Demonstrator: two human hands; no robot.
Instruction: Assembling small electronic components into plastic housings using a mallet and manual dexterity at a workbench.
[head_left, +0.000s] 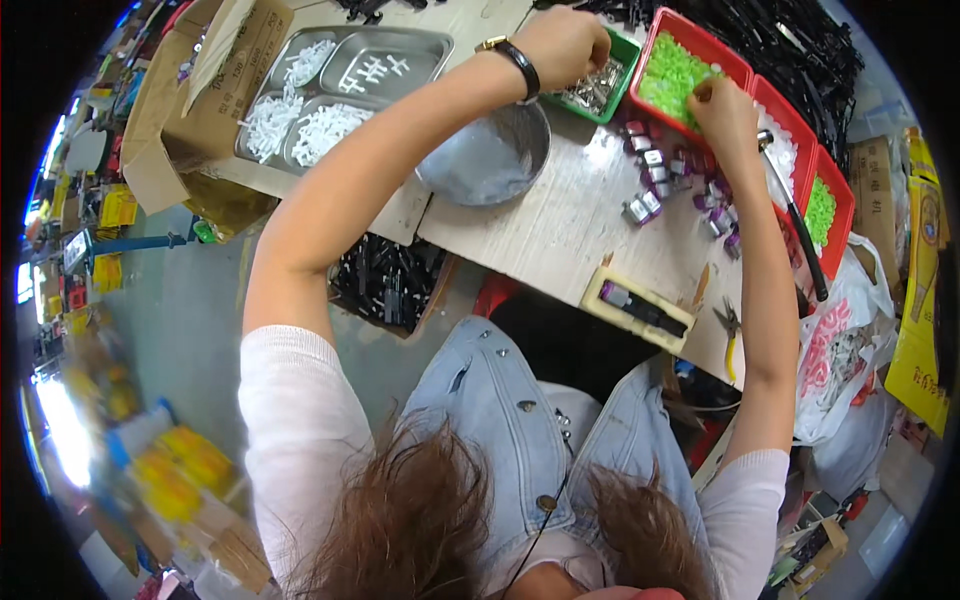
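Note:
My left hand (562, 45), with a watch on its wrist, is over the left edge of a green tray (626, 72) of small metal parts (597, 88). Its fingers curl down; their tips are partly hidden. My right hand (726, 112) is at the right side of a red tray (662, 20) of small light-green plastic pieces (672, 72). Thumb and fingers are pinched together there, and I cannot make out what is between them. In front of me, a cream fixture (632, 318) at the table edge holds a black part with a purple-and-silver end.
Purple-and-silver motors (655, 172) lie between my arms. A metal bowl (490, 165) and a divided steel tray (440, 42) of white pieces stand left. A black-handled hammer (800, 225) leans across the right red bins (838, 165). Yellow-handled pliers (731, 345) lie near the edge.

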